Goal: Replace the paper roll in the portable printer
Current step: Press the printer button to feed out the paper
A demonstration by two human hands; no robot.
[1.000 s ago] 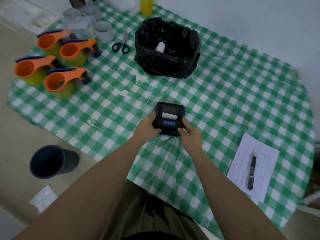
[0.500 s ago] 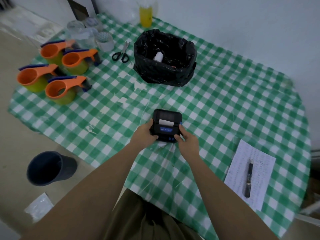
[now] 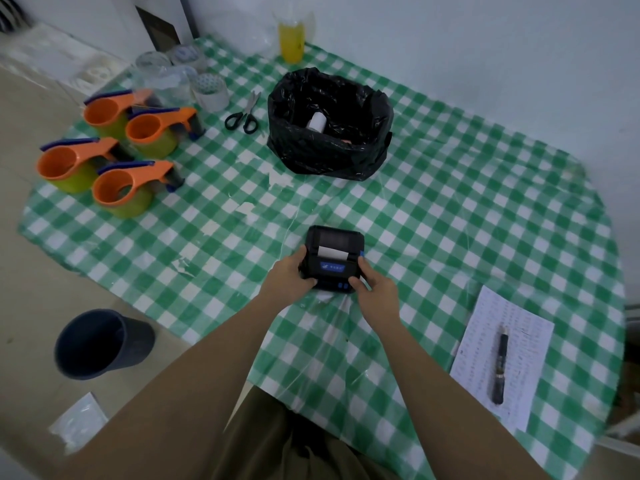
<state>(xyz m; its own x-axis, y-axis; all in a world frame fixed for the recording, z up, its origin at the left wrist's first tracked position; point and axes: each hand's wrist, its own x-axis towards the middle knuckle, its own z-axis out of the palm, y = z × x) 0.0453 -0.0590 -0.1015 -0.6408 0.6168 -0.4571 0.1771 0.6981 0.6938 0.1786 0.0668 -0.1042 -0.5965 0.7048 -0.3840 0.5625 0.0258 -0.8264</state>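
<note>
Paper already shows white in the slot of the portable printer on the checked tablecloth, clasped by left hand and right hand, so replacement looks nearly finished, perhaps only the cover left to press.

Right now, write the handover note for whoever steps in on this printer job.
Left hand: grips the printer's left side.
Right hand: grips its right side, fingertips near the blue side tab.
Printer: on the checked tablecloth, white paper showing at its slot.
A white paper roll stands in the black bag behind it.
Done: paper seems to be loaded.
Left: whether the cover is latched cannot be told, so check it, then test the feed.
</note>
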